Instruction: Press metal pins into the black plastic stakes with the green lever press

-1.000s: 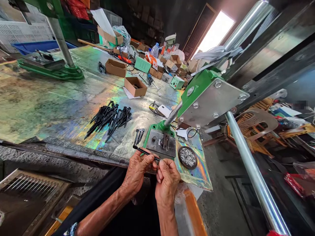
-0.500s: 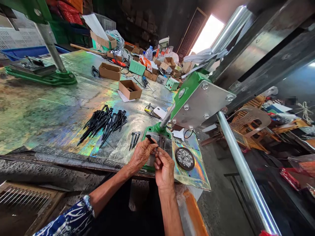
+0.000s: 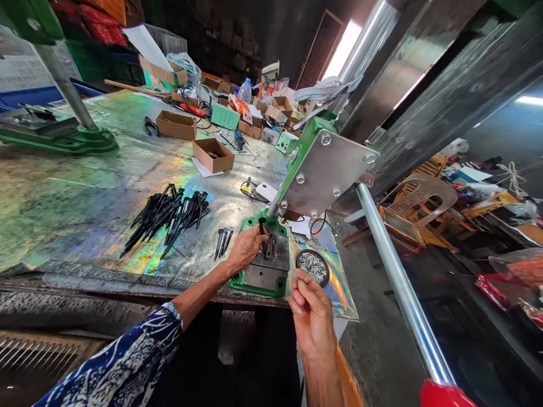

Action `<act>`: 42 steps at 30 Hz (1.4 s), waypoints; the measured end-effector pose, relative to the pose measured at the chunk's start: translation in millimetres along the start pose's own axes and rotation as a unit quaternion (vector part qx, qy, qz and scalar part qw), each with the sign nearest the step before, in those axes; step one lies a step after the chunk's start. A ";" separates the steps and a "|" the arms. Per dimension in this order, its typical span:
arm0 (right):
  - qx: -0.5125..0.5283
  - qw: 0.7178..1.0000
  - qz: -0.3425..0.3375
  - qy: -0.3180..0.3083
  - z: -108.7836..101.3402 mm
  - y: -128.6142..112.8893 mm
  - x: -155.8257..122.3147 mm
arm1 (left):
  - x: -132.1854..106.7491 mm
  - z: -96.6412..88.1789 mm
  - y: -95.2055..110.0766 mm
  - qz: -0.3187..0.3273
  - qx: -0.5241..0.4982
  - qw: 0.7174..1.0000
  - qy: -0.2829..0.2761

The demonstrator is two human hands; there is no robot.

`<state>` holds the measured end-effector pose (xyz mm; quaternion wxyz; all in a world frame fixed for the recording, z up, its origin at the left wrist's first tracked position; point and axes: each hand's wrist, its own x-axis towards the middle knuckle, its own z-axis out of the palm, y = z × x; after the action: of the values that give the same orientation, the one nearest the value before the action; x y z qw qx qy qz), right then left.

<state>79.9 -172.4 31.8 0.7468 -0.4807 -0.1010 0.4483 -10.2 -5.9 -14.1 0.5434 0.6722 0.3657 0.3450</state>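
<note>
My left hand point(image 3: 245, 249) pinches a black plastic stake point(image 3: 262, 224), its flat head pointing up, at the small metal fixture point(image 3: 272, 249) on the green press base point(image 3: 254, 290). The stake's lower end is hidden by my fingers. My right hand point(image 3: 313, 316) is raised in front of a round dark dish of small silvery metal pins point(image 3: 311, 264). Its fingers are curled with thumb and fingertips together; whatever they may hold is too small to make out. Several loose black stakes point(image 3: 223, 243) lie left of the base, and a larger pile of black stakes point(image 3: 165, 217) lies farther left.
The press's metal plate point(image 3: 328, 175) hangs above the base, with a long steel lever point(image 3: 403, 288) slanting down on the right. A second green press point(image 3: 80, 141) stands at far left. Cardboard boxes point(image 3: 213, 155), cables and tools crowd the table's back.
My hands have separated. The left has brought the stake down to the fixture, turning it more upright; the right has drawn back toward me and to the right. The view has shifted slightly.
</note>
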 end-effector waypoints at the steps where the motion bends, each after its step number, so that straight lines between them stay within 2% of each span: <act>1: -0.002 1.000 -0.004 0.007 -5.0 -5.2 -4.5 | 0.5 0.2 -0.3 -0.001 0.001 1.000 -0.003; 7: -0.013 0.999 -0.025 0.038 -22.8 -17.6 -25.1 | 0.8 -1.1 4.0 -0.019 0.008 1.000 -0.009; 16: -0.025 0.998 -0.035 0.050 -23.3 -32.6 -34.9 | 2.7 -1.8 3.2 -0.009 0.020 1.000 -0.010; 21: -0.040 0.998 -0.044 0.032 -27.7 -43.0 -38.7 | 3.4 -2.4 1.5 0.000 0.028 0.999 -0.023; 31: -0.121 0.989 -0.080 0.020 -24.6 -80.5 -48.0 | 5.3 -3.6 1.9 0.018 0.061 0.998 -0.029; 34: -0.137 0.987 -0.081 0.005 -30.8 -97.9 -43.8 | 5.3 -4.1 5.2 0.017 0.074 0.997 -0.032; 38: -0.160 0.986 -0.049 0.011 -44.5 -119.9 -37.2 | 3.7 -4.7 9.8 0.016 0.093 0.995 -0.031; 42: -0.177 0.982 -0.063 0.036 -59.1 -127.1 -36.5 | 4.9 -4.7 11.9 0.031 0.137 0.989 -0.036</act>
<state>166.0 -254.7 114.2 0.6801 -0.6136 -0.1817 0.3575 -10.4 -1.1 -1.3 0.4480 0.7632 0.3687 0.2845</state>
